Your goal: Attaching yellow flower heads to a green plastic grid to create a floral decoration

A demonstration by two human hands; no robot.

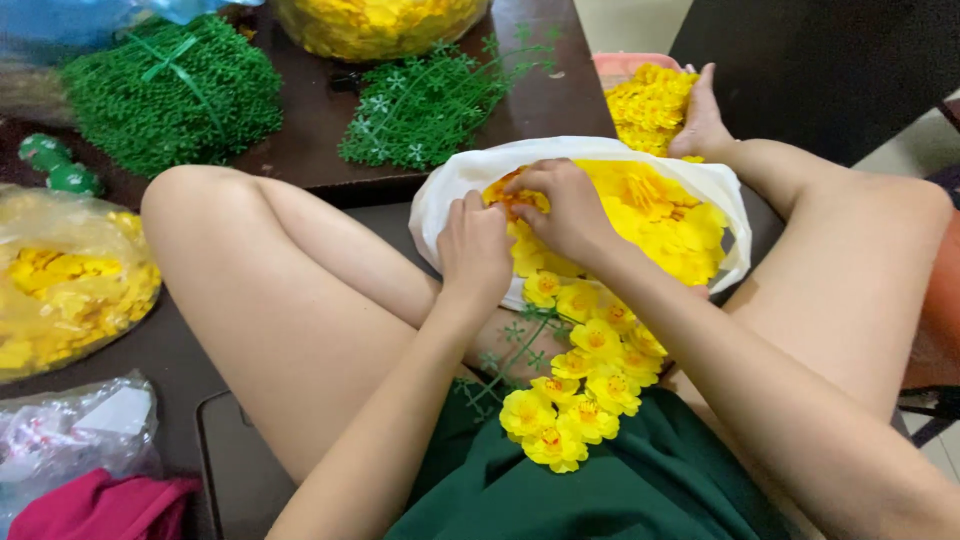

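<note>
Flowers of yellow plastic with orange centres (pixel 640 215) fill a white bag (pixel 450 190) that sits between the person's crossed legs, its mouth rolled open. Both hands meet at the bag's near left edge. The right hand (pixel 565 205) reaches in from the right, its fingers pinched on an orange-centred bloom at the top of the heap, so its grip is narrow and closed on that flower. The left hand (pixel 475 250) sits just beside it, touching it, fingers curled downward over the bag's rim; what its grip holds is hidden under the knuckles, so I cannot tell.

From under the hands a green plastic stem (pixel 510 350) runs down across the lap, and a string of finished yellow blooms (pixel 580 385) lies along it, ending on the dark green shorts (pixel 600 490).

Beyond the bag, a foot (pixel 700 120) rests against a pink basket (pixel 625 65) heaped with more yellow flowers. On the dark worktop (pixel 310 130) behind the knee lie a loose spread of green stems (pixel 430 105) and a tied bundle of green stems (pixel 165 90), well apart from each other. A clear container of yellow flowers (pixel 380 25) stands at the far edge. At the left, a clear bag of yellow flowers (pixel 65 280) lies on the floor, with a crumpled clear wrapper (pixel 75 425) and a pink cloth (pixel 100 505) nearer the camera.
</note>
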